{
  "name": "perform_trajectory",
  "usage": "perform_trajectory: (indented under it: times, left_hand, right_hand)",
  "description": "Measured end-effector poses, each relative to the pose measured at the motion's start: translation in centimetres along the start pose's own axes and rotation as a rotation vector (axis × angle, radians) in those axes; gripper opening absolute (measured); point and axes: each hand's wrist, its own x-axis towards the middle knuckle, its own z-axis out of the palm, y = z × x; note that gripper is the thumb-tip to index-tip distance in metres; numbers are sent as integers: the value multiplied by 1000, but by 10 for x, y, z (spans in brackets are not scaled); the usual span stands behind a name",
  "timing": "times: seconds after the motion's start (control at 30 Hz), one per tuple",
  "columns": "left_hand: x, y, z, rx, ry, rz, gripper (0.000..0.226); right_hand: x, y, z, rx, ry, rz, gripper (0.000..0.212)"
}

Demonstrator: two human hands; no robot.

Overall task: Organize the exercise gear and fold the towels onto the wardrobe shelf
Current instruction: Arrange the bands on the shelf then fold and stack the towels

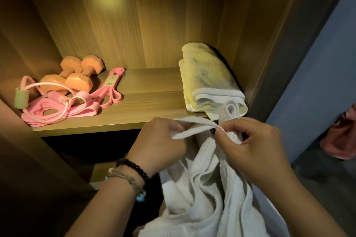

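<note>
Bare forearms, no sleeves; left wrist wears black beaded bracelet (133,166) and thin corded bracelets (125,179).

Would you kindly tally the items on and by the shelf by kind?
Dumbbells: 2
Towels: 2, one folded, one held
Resistance bands: cannot count, tangled
Skipping rope: 1
Total: 5, bands aside

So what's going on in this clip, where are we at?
A person stands at a wardrobe shelf sorting out a white towel. The left hand and right hand each pinch its hem, with the rest hanging loose and unfolded. One folded towel already lies on the shelf's right side. On the left sit two orange dumbbells, pink resistance bands and a jump rope.
</note>
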Motion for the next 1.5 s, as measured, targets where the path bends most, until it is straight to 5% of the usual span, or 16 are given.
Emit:
perform_trajectory:
  times: [0.1,0.37,0.6,0.83,0.93,1.03,1.1,1.17,1.33,1.5]
  left_hand:
    - [-1,-2,-18,-110,-91,-8,27]
    - [5,1,8,-7,158,301,18]
    - [14,13,18,-610,155,132,20]
    - [10,11,1,-361,223,480,29]
    - [-5,8,-3,-402,141,516,8]
    - [-16,4,-5,-440,108,529,13]
    - [-18,2,-6,-480,24,494,49]
    - [-16,2,-6,-450,-78,401,81]
    - [0,-4,1,-479,-104,212,97]
    - [6,-15,15,-407,-23,156,45]
  right_hand:
    - [2,1,1,-18,21,-29,4]
    - [-7,-2,12,114,-47,-88,20]
    - [-15,-9,3,425,-88,92,62]
    - [-28,-18,19,441,60,-62,55]
    - [-29,-16,21,470,96,-80,55]
    - [-29,-14,24,511,94,-94,39]
    - [-30,-15,27,541,68,-77,31]
    - [-33,-16,31,609,-29,-49,23]
    - [-34,-10,42,922,-113,234,32]
    - [-39,-3,45,1143,-101,542,36]
